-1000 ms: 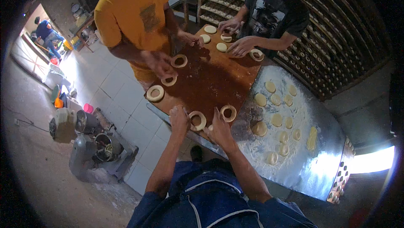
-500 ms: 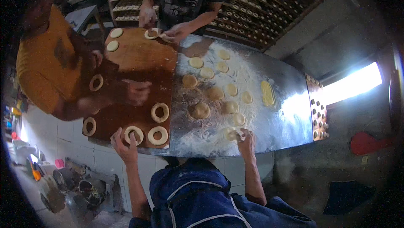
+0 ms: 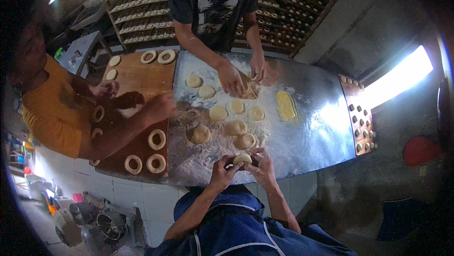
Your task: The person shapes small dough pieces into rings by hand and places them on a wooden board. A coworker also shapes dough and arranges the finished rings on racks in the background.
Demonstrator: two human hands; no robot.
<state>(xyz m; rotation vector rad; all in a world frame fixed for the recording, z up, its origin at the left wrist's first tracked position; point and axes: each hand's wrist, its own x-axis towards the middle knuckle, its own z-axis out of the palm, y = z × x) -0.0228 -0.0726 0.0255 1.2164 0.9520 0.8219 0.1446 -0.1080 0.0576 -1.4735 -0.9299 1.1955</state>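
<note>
Near the front edge of the floured metal table (image 3: 312,147), a pale round piece of dough (image 3: 242,159) is lifted between my two hands. My left hand (image 3: 222,173) grips its left side and my right hand (image 3: 263,168) its right side, the fingers of both curled round it. Just beyond lie several flat dough rounds, among them one round (image 3: 245,141) closest to my fingers and another round (image 3: 201,134) to the left. Dough rings sit on the wooden board at left, the nearest ring (image 3: 156,163) left of my left hand.
A co-worker in a dark shirt (image 3: 215,8) handles dough across the table; another in an orange shirt (image 3: 59,104) reaches over the brown board (image 3: 137,81). A yellow slab (image 3: 285,105) lies right of the rounds. Racks of dough rings (image 3: 142,19) stand behind; a small-piece tray (image 3: 362,119) stands right.
My left hand has left the dough ring on the board and joined my right hand, which has raised a dough round. The co-worker opposite has moved from the board's rings to the metal table.
</note>
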